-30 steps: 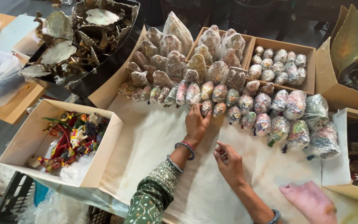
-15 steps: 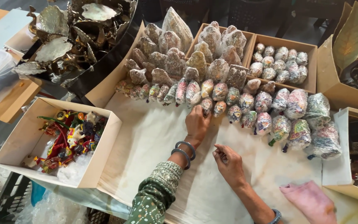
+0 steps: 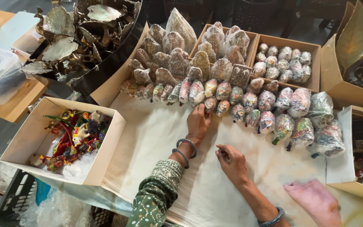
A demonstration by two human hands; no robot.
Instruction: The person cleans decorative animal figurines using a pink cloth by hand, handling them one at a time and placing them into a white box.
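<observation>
The left hand (image 3: 198,122), fingers spread and gripping nothing, touched a small wrapped figurine (image 3: 209,103) at twelve o'clock in the front row; the right hand (image 3: 232,164) rested loosely curled, empty, on the pale cloth (image 3: 156,143). Straightening the row seemingly needed gentle nudges.

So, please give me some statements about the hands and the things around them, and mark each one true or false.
1. The left hand touches a small wrapped figurine in the front row. True.
2. The right hand holds a wrapped figurine. False: it rests on the pale sheet and holds nothing that can be seen.
3. The open white box at the left holds colourful small figures. True.
4. The pink cloth lies inside that white box. False: it lies on the sheet, near the right forearm.
5. The left wrist is bare. False: it wears bangles.
</observation>
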